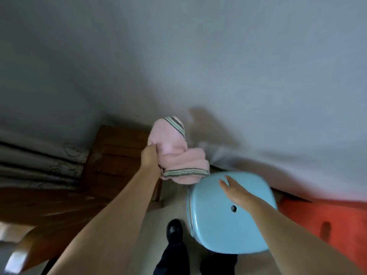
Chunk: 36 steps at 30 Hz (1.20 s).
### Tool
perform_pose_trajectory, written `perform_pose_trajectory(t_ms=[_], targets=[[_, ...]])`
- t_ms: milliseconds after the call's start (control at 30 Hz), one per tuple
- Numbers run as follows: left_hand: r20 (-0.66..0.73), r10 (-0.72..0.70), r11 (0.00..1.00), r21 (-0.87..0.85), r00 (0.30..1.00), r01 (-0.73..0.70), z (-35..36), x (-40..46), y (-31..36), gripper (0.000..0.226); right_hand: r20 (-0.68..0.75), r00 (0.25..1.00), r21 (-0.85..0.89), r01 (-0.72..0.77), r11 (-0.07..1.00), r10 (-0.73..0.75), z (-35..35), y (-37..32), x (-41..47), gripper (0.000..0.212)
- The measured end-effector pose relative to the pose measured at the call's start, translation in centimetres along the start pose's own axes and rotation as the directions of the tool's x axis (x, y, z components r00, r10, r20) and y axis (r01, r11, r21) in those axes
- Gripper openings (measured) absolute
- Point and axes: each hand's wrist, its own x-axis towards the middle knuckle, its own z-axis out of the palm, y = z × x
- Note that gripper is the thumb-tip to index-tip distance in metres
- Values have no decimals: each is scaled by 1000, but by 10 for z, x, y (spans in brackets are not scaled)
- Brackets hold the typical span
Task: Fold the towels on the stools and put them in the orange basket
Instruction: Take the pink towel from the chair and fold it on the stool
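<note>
our two bare forearms fill the lower frame, with a black shoe (174, 229) on the pale floor between them. our left hand (150, 157) is clenched around a bunched pink towel (179, 155) with striped hems, holding it up in the air above the far left corner of the blue stool (222, 231). our right hand (236, 190) hovers over the stool's seat, fingers spread and holding nothing. something orange (325, 219) sits just right of the stool; we cannot tell if it is the basket. a wooden chair (117, 155) stands left, beside a curtain (39, 161).
</note>
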Motion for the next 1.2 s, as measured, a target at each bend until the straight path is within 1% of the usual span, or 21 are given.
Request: perform_pose_trajectory(t_ms=[67, 133, 200, 233, 267, 300, 367, 467, 500, 567, 700, 767, 833, 900, 933, 967, 1000, 1067, 1100, 1167, 1200], targets=[[106, -31, 1000, -1, 994, 31, 0, -41, 5, 35, -143, 989, 106, 45, 993, -29, -24, -8, -30, 50], [206, -55, 998, -2, 977, 57, 4, -75, 7, 32, -282, 959, 299, 102, 949, -14, -49, -18, -57, 38], [273, -59, 998, 23, 960, 55, 8, -106, 6, 31, -274, 961, 597, 145, 789, 31, -68, -30, -85, 34], [312, -47, 999, 28, 949, 41, 11, -123, 6, 31, -217, 976, 707, 133, 695, 34, -76, -34, -101, 36], [354, -50, 998, 43, 934, 37, 15, -136, 5, 33, -147, 989, 750, 109, 652, 4, -82, -37, -116, 41], [386, -61, 998, 54, 921, 44, 18, -148, 5, 36, -73, 996, 735, 87, 672, -49, -86, -41, -130, 46], [445, -66, 997, 65, 893, 41, 25, -169, 5, 41, 71, 987, 617, 69, 784, -143, -88, -45, -156, 49], [477, -45, 996, 86, 878, 4, 33, -193, 6, 33, 143, 953, 583, 139, 801, -269, -85, -41, -170, 25], [474, -38, 995, 96, 880, -9, 34, -198, 6, 31, 134, 943, 625, 157, 765, -304, -84, -40, -173, 24], [456, 3, 991, 119, 890, -65, 37, -202, 8, 23, 89, 914, 757, 196, 623, -396, -85, -38, -180, 38], [525, 98, 960, 174, 846, -219, 33, -209, 11, 33, 1, 859, 878, 244, 411, -511, -91, -31, -197, 68], [562, 138, 944, 174, 815, -280, 33, -217, 10, 29, -5, 860, 864, 260, 431, -510, -93, -25, -206, 68], [614, 147, 917, 210, 776, -340, 33, -222, 8, 27, -50, 892, 758, 327, 564, -449, -91, -23, -211, 60], [706, 117, 896, 229, 698, -381, 34, -226, 6, 30, -226, 902, 625, 425, 655, -369, -88, -23, -213, 54], [741, 103, 901, 213, 663, -378, 34, -228, 5, 35, -299, 898, 610, 441, 659, -324, -88, -22, -215, 55], [762, 96, 918, 181, 640, -354, 33, -230, 5, 38, -343, 890, 634, 454, 625, -299, -89, -20, -216, 55], [750, 109, 934, 147, 652, -325, 32, -231, 6, 38, -356, 888, 703, 460, 542, -292, -91, -20, -221, 51], [667, 176, 941, 102, 724, -322, 28, -229, 4, 34, -302, 887, 856, 414, 310, -350, -95, -19, -229, 39], [614, 197, 920, 154, 764, -361, 25, -225, 2, 32, -269, 879, 898, 376, 227, -394, -97, -18, -233, 39], [607, 118, 879, 305, 786, -367, 19, -221, -7, 40, -231, 854, 939, 321, 122, -467, -100, -17, -242, 44], [664, 20, 886, 335, 748, -321, 16, -221, -11, 47, -234, 847, 948, 309, 83, -477, -102, -17, -245, 47]])
